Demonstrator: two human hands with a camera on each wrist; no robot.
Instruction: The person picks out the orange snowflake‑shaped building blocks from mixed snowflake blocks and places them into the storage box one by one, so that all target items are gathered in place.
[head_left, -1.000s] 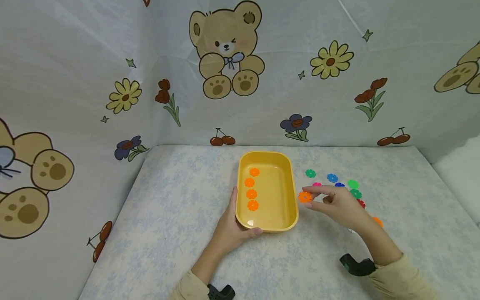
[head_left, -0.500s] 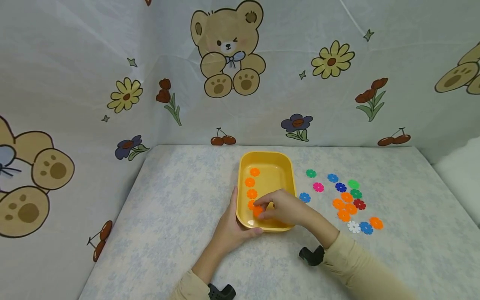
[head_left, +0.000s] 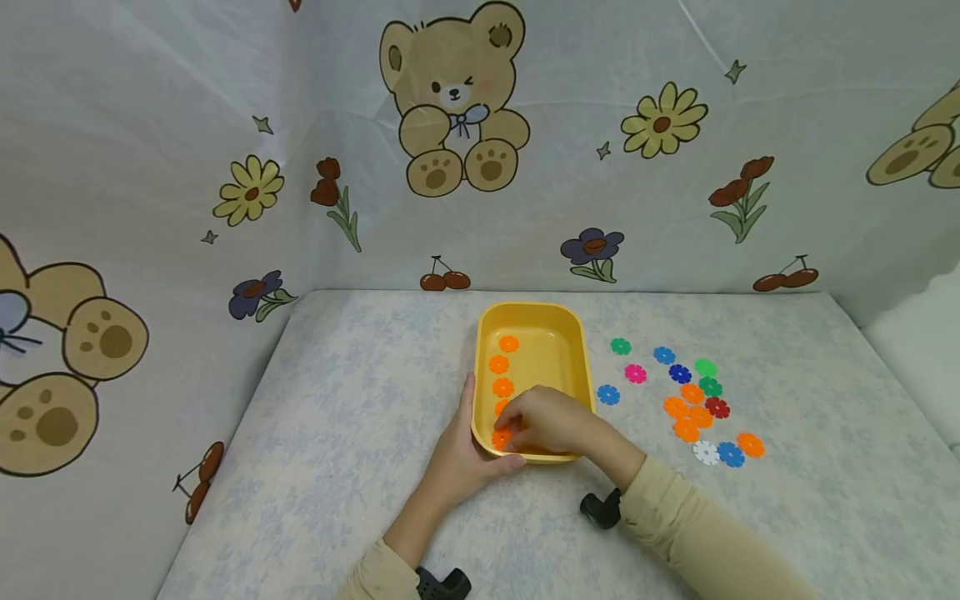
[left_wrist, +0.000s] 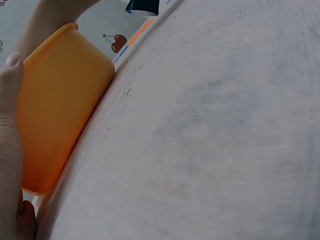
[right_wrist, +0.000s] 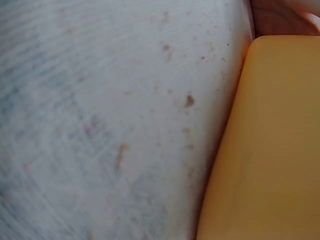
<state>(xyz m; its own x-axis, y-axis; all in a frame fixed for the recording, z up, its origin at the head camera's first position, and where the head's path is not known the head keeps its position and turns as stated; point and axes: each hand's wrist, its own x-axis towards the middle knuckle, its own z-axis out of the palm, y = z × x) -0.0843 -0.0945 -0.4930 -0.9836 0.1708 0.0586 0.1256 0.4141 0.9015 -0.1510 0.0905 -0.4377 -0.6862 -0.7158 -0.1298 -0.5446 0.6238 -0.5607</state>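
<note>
A yellow plastic tray (head_left: 560, 354) stands on the table in the head view. My left hand (head_left: 450, 462) grips its near left corner, thumb across the front wall and fingers along the left side. In the left wrist view the thumb (left_wrist: 11, 82) lies against the tray's outer wall (left_wrist: 65, 107). My right hand (head_left: 553, 421) reaches inside and pinches an orange flower-shaped disc (head_left: 500, 439) at the near left of the tray floor. Several more orange discs (head_left: 503, 387) form a column above it; the lowest is partly hidden by the fingers.
Right of the tray lie scattered flower-shaped discs: orange discs (head_left: 686, 430), a pink disc (head_left: 635, 373), a white disc (head_left: 706, 452), a red disc (head_left: 717, 407), and several blue and green ones. A printed cloth (head_left: 525, 233) hangs behind the table.
My right hand has carried an orange disc from beside the tray into it, then slid slightly left and nearer, below the column. The left hand and tray have stayed put.
</note>
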